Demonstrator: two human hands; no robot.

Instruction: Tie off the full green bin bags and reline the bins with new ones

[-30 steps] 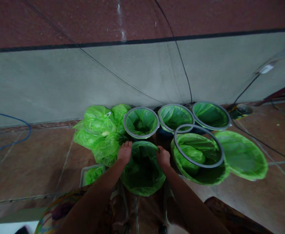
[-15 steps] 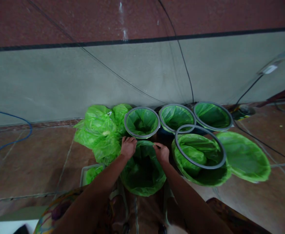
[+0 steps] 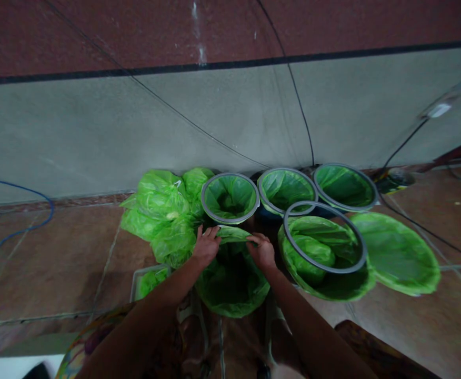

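One left hand (image 3: 207, 246), one right hand (image 3: 262, 251), each grip pinching one green liner (image 3: 232, 273), three ringed bins (image 3: 267, 206) behind

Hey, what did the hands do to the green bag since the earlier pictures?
The left hand slid right and the right hand a little left, so they're closer together. Between them, the far edge of the green bag is now pulled into a straight band; both hands hold it. The three gray-rimmed bins and puffy green bags stayed put.
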